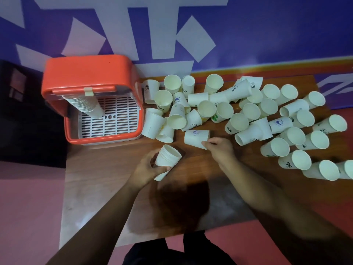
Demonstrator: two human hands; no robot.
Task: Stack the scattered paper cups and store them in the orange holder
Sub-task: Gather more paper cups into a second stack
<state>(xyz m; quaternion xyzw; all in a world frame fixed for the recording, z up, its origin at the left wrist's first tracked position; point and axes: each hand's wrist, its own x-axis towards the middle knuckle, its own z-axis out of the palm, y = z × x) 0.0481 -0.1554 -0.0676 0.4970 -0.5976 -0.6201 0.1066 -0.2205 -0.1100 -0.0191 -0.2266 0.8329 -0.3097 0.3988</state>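
My left hand (148, 170) is closed around a short stack of nested white paper cups (168, 156), tilted with the open mouth up and to the right. My right hand (219, 149) pinches the rim of a single paper cup (195, 137) lying on its side, base pointing left. Several more white paper cups (252, 111) lie scattered and tipped across the far and right part of the wooden table (107, 178). The orange holder (89, 77) stands open at the far left, with a leaning stack of cups (86, 105) on its white slotted tray.
A blue and white patterned wall rises right behind the table. The table's left edge runs beside a dark object at the left, and pink floor lies below. The near part of the tabletop holds only my forearms and their shadow.
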